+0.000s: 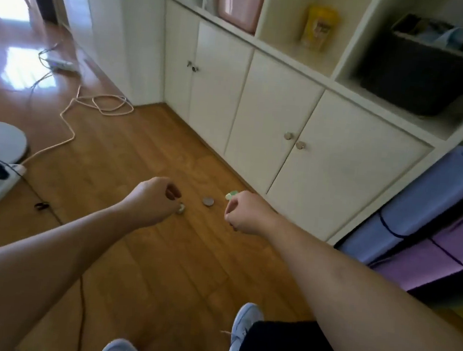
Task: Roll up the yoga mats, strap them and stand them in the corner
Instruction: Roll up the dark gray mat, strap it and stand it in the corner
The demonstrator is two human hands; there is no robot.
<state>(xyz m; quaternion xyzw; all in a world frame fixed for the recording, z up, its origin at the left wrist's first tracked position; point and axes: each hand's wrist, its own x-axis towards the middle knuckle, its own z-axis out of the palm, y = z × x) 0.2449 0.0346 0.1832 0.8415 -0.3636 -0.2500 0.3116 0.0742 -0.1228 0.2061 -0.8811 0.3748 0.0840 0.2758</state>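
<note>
Left hand, right hand: fingers loosely curled, nothing held.
Rolled, strapped yoga mats lean at 3 o'clock beside cabinet.

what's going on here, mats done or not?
Looks mostly done. A blue mat and a purple mat are rolled, each with a dark strap round it, leaning beside the cabinet at the right. The left hand and right hand reach out over the floor with fingers loosely curled, holding nothing I can see. A few small bits lie on the floor below them; too blurred to identify.
</note>
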